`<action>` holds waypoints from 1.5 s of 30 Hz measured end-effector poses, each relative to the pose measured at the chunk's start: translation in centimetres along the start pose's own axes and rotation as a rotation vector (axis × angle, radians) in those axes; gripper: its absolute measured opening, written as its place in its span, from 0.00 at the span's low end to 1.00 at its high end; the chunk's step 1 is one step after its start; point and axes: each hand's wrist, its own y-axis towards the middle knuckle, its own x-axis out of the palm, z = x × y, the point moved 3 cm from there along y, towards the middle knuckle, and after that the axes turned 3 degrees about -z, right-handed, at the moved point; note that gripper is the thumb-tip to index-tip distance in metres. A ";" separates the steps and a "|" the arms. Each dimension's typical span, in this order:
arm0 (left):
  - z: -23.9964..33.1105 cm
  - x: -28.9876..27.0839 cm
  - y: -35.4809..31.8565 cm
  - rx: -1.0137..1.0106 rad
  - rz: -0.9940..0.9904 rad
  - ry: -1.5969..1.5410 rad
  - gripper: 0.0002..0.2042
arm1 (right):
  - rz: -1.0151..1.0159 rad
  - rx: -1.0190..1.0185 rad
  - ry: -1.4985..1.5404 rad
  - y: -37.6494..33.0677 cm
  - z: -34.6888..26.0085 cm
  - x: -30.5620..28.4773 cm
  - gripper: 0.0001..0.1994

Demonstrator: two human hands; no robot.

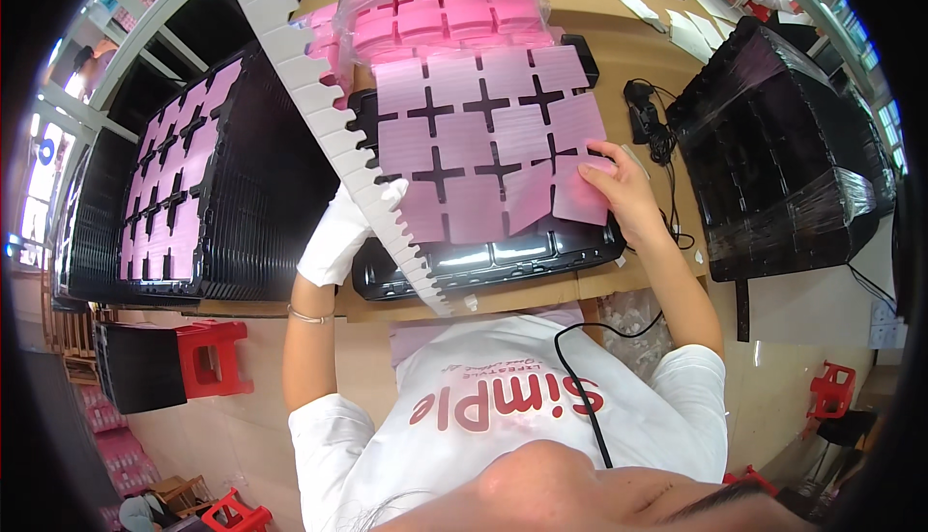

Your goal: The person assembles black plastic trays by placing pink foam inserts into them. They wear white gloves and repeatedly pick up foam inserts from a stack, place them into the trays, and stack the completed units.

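My left hand, in a white glove, is closed round a long white strip with notched edges. The strip slants from the upper left down toward my chest and hides part of the glove. A thin pink foam sheet with cross-shaped cutouts lies over a black plastic tray on the table before me. At the sheet's near right corner, my bare right hand pinches its edge between thumb and fingers. That corner is folded and lifted. Black tray parts show through the cutouts.
Plastic-wrapped pink foam sheets are piled behind the tray. A tall stack of black trays, topped with pink foam, stands left; wrapped black trays stand right. A black adapter with coiled cable lies on the table. A red stool stands lower left.
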 end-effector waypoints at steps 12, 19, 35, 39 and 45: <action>-3.7 -1.8 -2.8 0.022 0.229 0.483 0.29 | -0.041 -0.092 -0.388 -1.6 0.9 -1.8 0.32; -4.0 -2.2 -3.6 -0.011 0.283 0.702 0.32 | 0.054 -0.137 -0.507 -1.7 1.1 -2.2 0.30; -0.8 -3.5 0.5 0.440 0.705 1.411 0.20 | 0.335 -0.397 -1.205 1.5 -3.1 -1.8 0.11; 0.9 -2.8 2.7 0.816 0.536 1.193 0.17 | 0.253 -0.827 -1.118 5.0 -3.5 0.3 0.05; 0.0 -3.4 6.5 0.558 0.361 0.810 0.18 | 0.068 -0.818 -1.066 13.6 -3.4 -0.7 0.07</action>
